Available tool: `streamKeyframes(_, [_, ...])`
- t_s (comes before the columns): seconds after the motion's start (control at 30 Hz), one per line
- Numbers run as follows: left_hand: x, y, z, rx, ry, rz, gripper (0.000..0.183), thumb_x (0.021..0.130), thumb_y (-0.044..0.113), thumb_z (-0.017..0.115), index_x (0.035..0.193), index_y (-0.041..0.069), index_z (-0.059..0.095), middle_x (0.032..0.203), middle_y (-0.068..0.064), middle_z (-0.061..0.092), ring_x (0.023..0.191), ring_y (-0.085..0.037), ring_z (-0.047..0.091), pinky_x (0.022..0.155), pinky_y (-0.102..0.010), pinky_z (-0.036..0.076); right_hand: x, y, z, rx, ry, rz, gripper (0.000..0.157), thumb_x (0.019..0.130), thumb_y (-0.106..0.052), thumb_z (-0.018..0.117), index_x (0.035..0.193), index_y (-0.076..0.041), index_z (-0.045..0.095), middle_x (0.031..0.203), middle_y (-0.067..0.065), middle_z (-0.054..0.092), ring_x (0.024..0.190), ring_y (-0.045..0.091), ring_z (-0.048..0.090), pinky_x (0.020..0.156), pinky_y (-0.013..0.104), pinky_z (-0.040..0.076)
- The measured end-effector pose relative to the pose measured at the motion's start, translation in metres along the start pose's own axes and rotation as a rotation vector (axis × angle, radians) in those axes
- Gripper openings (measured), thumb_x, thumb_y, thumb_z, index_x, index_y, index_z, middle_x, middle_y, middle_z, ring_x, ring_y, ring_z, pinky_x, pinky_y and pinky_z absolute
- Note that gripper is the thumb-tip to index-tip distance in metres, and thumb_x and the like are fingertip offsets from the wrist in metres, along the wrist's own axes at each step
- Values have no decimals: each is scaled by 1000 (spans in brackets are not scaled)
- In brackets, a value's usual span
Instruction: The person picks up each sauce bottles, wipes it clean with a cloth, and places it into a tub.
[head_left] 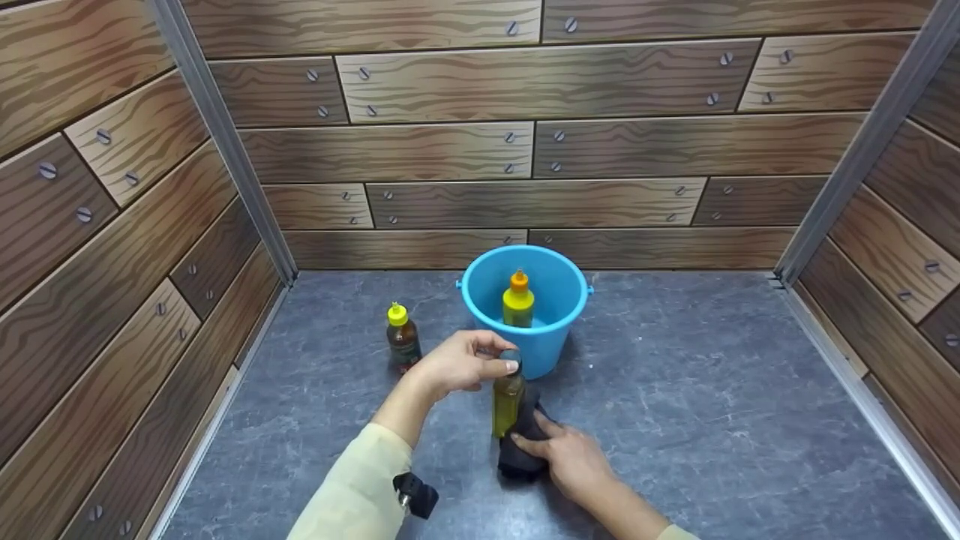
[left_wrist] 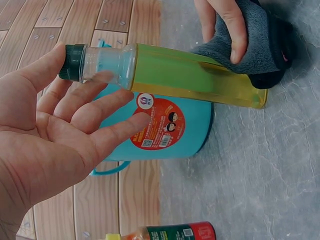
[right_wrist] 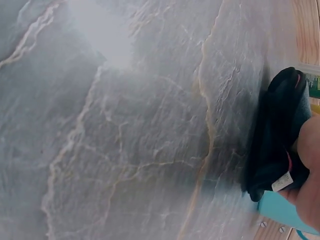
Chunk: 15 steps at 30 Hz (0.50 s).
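Observation:
My left hand [head_left: 461, 361] pinches a clear oil bottle [head_left: 508, 405] by its dark green cap, thumb on one side and fingers behind the neck. Yellow-green oil [left_wrist: 175, 70] fills the body of the bottle up to its shoulder. Lower down, my right hand [head_left: 574, 457] grips a dark grey cloth [head_left: 525, 450] and holds it against the lower side of the bottle. In the right wrist view the cloth [right_wrist: 280, 135] shows a small white tag at its edge.
Just behind the bottle stands a light blue bucket [head_left: 551, 349], and inside it is a yellow bottle [head_left: 518, 304] with an orange nozzle. A brown sauce bottle [head_left: 403, 341] with a yellow cap stands to the left. Wood-patterned walls [head_left: 450, 150] enclose the grey marbled surface [head_left: 697, 420].

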<state>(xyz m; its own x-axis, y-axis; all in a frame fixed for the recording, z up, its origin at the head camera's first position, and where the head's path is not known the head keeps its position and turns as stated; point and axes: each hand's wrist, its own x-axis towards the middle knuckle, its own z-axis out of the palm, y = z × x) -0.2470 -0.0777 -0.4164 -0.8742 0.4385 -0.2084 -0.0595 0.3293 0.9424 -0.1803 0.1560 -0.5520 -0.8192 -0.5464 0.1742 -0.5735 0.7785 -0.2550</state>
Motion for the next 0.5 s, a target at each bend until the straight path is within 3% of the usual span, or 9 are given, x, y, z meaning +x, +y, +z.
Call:
streamKeyframes(0.23, [0, -1, -1, 4, 2, 4, 32, 100, 29, 77, 128, 12, 75, 116, 0, 75, 113, -22, 69, 103, -66, 50, 4, -5, -2, -21, -42, 76, 47, 89, -3, 75, 124, -33, 81, 140, 21, 66, 99, 43, 68, 80, 56, 59])
streamKeyframes(0.4, [-1, -1, 0, 8, 9, 1, 27, 100, 29, 78, 124, 16, 76, 116, 1, 76, 112, -22, 69, 103, -67, 50, 10, -6, -6, 0, -121, 196, 47, 89, 2, 75, 122, -31, 82, 144, 18, 64, 105, 43, 67, 86, 56, 58])
streamKeyframes(0.5, [-1, 0, 1, 13, 10, 5, 24, 100, 29, 78, 121, 18, 77, 115, 0, 76, 112, -23, 69, 102, -67, 50, 11, -3, -10, 1, -129, 250, 46, 90, 3, 75, 121, -29, 83, 145, 18, 63, 108, 44, 68, 88, 57, 58])
